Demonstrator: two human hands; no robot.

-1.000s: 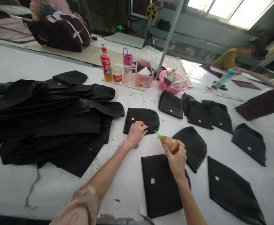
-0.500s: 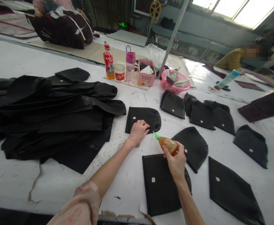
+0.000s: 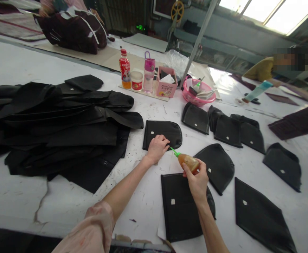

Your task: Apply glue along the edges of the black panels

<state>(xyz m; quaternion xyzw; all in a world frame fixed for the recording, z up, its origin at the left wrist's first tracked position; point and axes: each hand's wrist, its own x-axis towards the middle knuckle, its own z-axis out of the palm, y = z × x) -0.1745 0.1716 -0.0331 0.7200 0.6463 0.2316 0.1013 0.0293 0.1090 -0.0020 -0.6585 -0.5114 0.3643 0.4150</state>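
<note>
My right hand (image 3: pixel 197 177) is wrapped round a squeeze bottle (image 3: pixel 187 162) of amber liquid. Its thin green nozzle points up and left, and the tip is close to my left fingertips. My left hand (image 3: pixel 158 147) rests on the front edge of a small black leather-like piece (image 3: pixel 167 129) with one rounded end and a pale tag. Its fingers are bent and closed at that edge; the thumb is mostly hidden. Below the bottle lies a larger black piece (image 3: pixel 181 218), partly covered by my right hand and forearm. Another black piece (image 3: pixel 217 167) lies just right of the bottle.
A heap of black pieces (image 3: pixel 64 133) fills the left side. More tagged pieces (image 3: pixel 228 130) lie to the right. Behind stand a red-capped drink bottle (image 3: pixel 124 70), a jar (image 3: pixel 136 80), a water bottle (image 3: pixel 148 77), a pink box (image 3: pixel 167 84) and a pink basket (image 3: pixel 198 96). Two people work beyond.
The bottle's nozzle has come slightly closer to my left fingertips. My left hand keeps its place at the edge of the piece. The whole view has shifted slightly.
</note>
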